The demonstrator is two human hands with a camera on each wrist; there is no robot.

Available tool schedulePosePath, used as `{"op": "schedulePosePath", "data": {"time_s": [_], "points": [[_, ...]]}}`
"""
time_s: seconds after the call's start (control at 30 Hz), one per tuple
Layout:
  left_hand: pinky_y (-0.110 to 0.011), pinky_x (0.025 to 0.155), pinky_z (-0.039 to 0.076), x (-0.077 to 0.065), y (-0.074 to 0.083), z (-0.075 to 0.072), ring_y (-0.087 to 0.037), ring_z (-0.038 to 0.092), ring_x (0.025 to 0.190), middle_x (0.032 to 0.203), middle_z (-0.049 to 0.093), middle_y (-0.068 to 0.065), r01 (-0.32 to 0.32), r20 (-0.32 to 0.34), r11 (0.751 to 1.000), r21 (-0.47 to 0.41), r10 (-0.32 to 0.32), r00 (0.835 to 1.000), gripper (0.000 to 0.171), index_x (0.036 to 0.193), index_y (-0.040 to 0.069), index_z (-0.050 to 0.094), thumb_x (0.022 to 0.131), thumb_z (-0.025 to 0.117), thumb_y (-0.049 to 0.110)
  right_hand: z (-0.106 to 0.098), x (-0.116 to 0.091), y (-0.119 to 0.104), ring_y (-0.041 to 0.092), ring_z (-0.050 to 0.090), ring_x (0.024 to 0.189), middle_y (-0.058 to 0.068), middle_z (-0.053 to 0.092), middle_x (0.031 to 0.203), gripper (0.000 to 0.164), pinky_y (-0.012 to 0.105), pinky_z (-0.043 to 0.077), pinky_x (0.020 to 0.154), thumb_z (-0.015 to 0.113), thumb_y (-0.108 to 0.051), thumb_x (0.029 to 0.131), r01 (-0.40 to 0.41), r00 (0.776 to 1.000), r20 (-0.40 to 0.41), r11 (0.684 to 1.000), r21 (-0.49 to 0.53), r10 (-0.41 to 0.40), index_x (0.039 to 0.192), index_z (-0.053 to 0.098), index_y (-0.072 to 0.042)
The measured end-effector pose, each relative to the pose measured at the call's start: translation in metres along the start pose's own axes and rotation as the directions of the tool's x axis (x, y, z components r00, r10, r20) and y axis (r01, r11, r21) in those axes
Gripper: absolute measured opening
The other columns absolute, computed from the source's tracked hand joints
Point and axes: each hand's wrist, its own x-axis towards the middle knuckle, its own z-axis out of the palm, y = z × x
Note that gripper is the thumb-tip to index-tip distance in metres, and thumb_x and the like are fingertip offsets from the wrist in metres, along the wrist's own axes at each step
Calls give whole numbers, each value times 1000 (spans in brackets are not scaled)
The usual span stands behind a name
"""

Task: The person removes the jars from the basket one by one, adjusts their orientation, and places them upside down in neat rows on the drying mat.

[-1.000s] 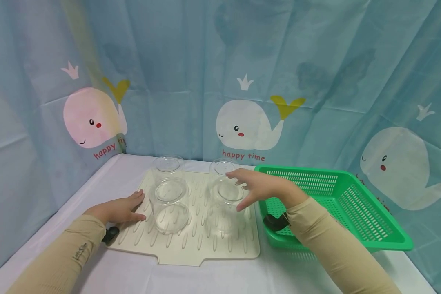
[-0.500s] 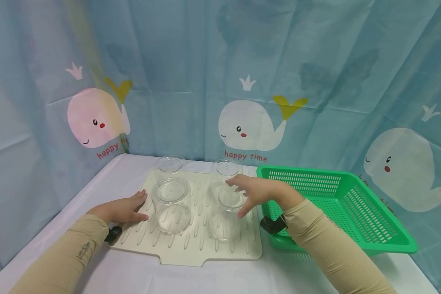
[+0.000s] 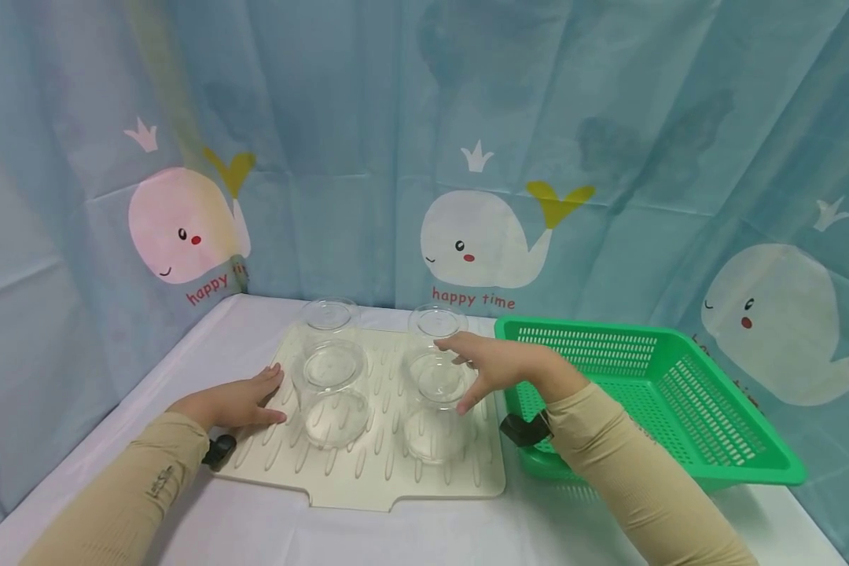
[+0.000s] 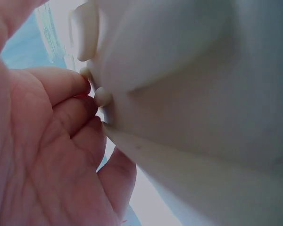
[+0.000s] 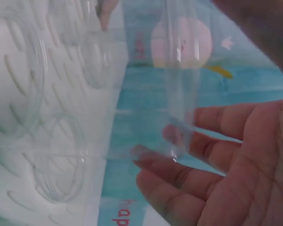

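Observation:
Several clear, round plastic cups stand in two rows on a cream ridged drying mat (image 3: 354, 487). My right hand (image 3: 502, 365) is at the front right cup (image 3: 424, 428), holding it near its top, thumb on the near side and fingers on the far side. In the right wrist view some fingertips show through the clear wall of that cup (image 5: 181, 52). My left hand (image 3: 237, 401) rests with extended fingers on the mat's left side, beside the front left cup (image 3: 332, 420). In the left wrist view its fingertips touch the raised ridges of the mat (image 4: 193, 122).
To the right of the mat stands a green slotted plastic basket (image 3: 651, 393), reaching under my right forearm. The back left cup (image 3: 327, 317) and back right cup (image 3: 437, 321) are behind the front ones. A blue whale-print curtain (image 3: 354, 173) closes off the back.
The right hand and the front right cup have shifted slightly toward me on the mat. The left hand stays in place; the whole view has drifted a little.

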Motion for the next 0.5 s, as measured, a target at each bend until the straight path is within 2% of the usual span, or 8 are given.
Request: {"op": "schedulePosePath", "data": {"time_s": [0.13, 0.3, 0.37, 0.5], "points": [[-57, 106, 14, 3, -1, -1, -48, 10, 133, 145, 9, -34, 21, -1, 1000, -10, -21, 1000, 102, 139, -14, 16, 79, 59, 56, -8, -6, 3, 27, 41, 126, 7, 27, 146, 98, 41, 39, 99, 77, -37, 72, 44, 998, -48, 999, 16, -43, 146, 19, -12], [-57, 106, 12, 3, -1, -3, -48, 8, 133, 145, 8, -33, 62, 3, 998, -33, -62, 998, 106, 139, -14, 16, 76, 61, 58, -23, -17, 7, 25, 39, 128, 5, 27, 147, 89, 41, 37, 101, 72, -41, 76, 21, 990, -140, 999, 30, -17, 146, 20, -19], [-57, 106, 12, 2, 0, -4, -48, 8, 132, 145, 9, -33, 65, 7, 998, -23, -65, 998, 105, 139, -14, 17, 76, 61, 58, -31, -22, 10, 24, 37, 128, 5, 26, 147, 86, 42, 34, 103, 69, -41, 79, 6, 982, -186, 999, 40, 1, 146, 21, -21], [-59, 105, 13, -2, 4, -12, -49, 9, 132, 144, 10, -35, 72, 23, 997, 3, -72, 997, 101, 138, -14, 20, 78, 60, 56, -46, -32, 19, 27, 37, 128, 7, 27, 146, 81, 47, 34, 102, 64, -44, 82, -32, 959, -281, 999, -10, 28, 146, 22, -19]]}}
